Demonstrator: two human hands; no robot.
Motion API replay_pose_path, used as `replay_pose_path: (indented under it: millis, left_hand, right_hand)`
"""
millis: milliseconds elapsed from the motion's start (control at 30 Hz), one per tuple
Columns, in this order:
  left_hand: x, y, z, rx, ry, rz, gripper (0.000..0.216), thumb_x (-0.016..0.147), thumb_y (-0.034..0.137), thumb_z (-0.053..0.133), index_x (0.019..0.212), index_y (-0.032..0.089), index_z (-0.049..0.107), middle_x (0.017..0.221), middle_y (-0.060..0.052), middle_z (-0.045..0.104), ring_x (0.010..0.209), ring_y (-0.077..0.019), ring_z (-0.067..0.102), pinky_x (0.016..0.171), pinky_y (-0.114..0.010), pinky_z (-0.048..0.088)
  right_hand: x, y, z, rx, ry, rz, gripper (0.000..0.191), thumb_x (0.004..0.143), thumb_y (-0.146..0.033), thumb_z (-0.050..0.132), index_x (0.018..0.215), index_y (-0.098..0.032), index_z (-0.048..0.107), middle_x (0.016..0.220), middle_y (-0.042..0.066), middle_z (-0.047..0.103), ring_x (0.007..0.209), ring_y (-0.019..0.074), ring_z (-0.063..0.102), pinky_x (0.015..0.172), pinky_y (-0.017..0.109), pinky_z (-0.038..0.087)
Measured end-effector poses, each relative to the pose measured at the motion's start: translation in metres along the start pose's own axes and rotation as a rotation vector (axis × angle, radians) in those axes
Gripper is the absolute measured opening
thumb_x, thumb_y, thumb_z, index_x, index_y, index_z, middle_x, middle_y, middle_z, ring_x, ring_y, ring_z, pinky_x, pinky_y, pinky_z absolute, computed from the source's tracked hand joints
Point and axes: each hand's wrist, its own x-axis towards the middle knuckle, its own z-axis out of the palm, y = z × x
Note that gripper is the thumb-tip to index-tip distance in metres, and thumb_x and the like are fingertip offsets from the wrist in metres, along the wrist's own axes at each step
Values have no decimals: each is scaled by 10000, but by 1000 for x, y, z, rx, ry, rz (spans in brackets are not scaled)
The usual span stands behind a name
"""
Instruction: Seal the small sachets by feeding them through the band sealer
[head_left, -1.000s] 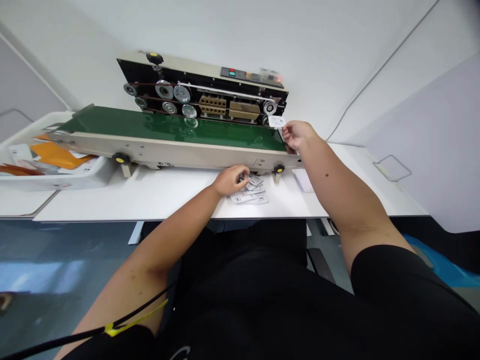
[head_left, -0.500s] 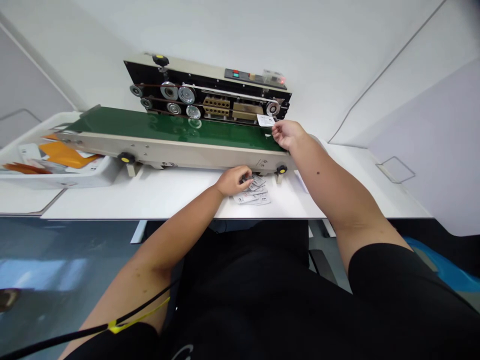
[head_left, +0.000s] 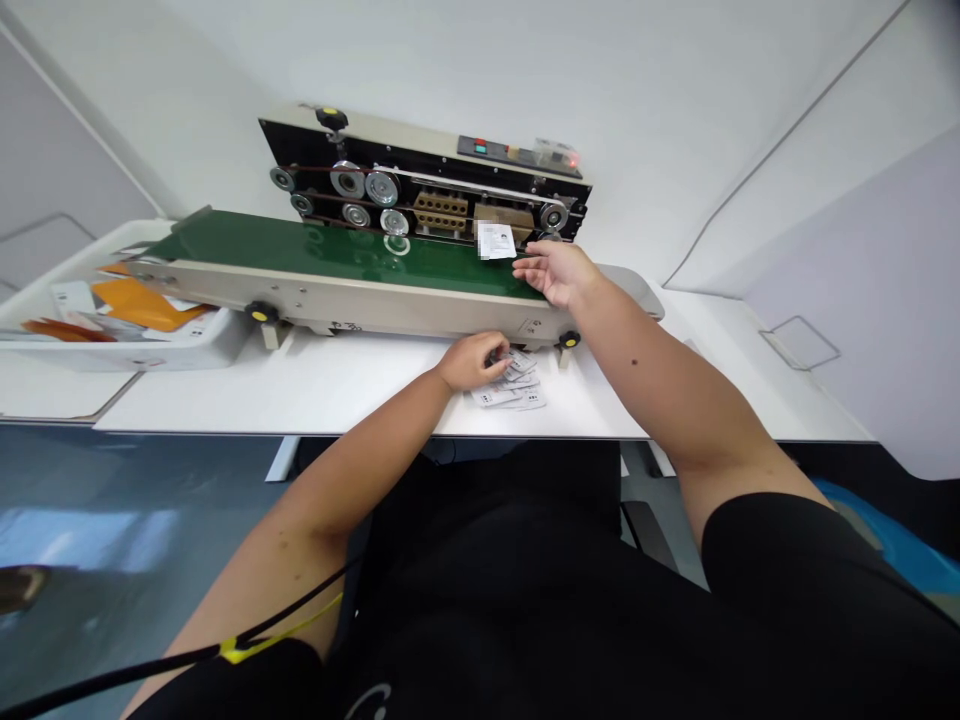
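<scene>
A white printed packet (head_left: 497, 241) is at the heated blocks of the band sealing machine (head_left: 442, 190), above the green conveyor belt (head_left: 300, 250). Just right of it is my right hand (head_left: 553, 272), its fingers apart and nothing held in them. My left hand (head_left: 474, 361) rests at the table's front, fingers curled at the edge of a loose pile of white printed packets (head_left: 516, 385). Whether those fingers pinch one of the packets is hidden by the hand itself.
At the belt's left end stands a white bin (head_left: 187, 350) with orange and white packets (head_left: 146, 303) inside. Black knobs (head_left: 261, 312) stick out from the conveyor's front side. The white table (head_left: 360, 385) ends at a front edge close to my body.
The packet has left my right hand and travelled left along the sealing machine. My right fingers have spread apart. My left hand stays by the pile.
</scene>
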Motion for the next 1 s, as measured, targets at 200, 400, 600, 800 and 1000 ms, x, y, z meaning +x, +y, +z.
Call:
replay_pose_path:
  millis: [200, 400, 600, 800, 1000]
  left_hand:
    - [0, 2, 0, 41, -24, -16, 262, 948, 443, 575, 990, 196, 652, 948, -56, 716, 774, -189, 613, 703, -317, 446]
    - [-1, 4, -1, 136, -114, 37, 278, 907, 440, 640, 1060, 212, 681, 1070, -78, 731, 919, -236, 668, 754, -334, 474]
    - [-4, 3, 0, 166, -150, 62, 428, 905, 503, 689, 1226, 219, 688, 1286, -105, 697, 1052, -255, 696, 814, -340, 520]
    - [-4, 5, -1, 212, -221, 9, 624, 904, 540, 712, 1437, 228, 625, 1533, -109, 609, 1323, -305, 638, 999, -377, 546]
    - [-6, 7, 1, 243, -300, -32, 741, 898, 642, 709, 1520, 260, 582, 1560, -84, 605, 1396, -307, 605, 1103, -402, 517]
  right_hand:
    - [-38, 18, 8, -144, -26, -254, 180, 926, -265, 717, 904, -246, 540, 638, -57, 580, 484, 84, 592, 407, 136, 428]
    - [-103, 92, -27, -402, -169, -537, 183, 905, -426, 723, 901, -260, 647, 690, -26, 643, 523, 116, 603, 508, 241, 514]
    - [-117, 164, -75, -643, -89, -600, 219, 919, -474, 661, 897, -261, 710, 682, 6, 676, 548, 183, 616, 551, 337, 547]
    - [-112, 183, -97, -535, -27, -558, 233, 904, -486, 689, 902, -254, 711, 698, 7, 682, 571, 182, 630, 592, 341, 567]
    - [-117, 191, -108, -476, 8, -481, 218, 897, -496, 689, 874, -280, 702, 689, 3, 663, 535, 186, 601, 521, 338, 527]
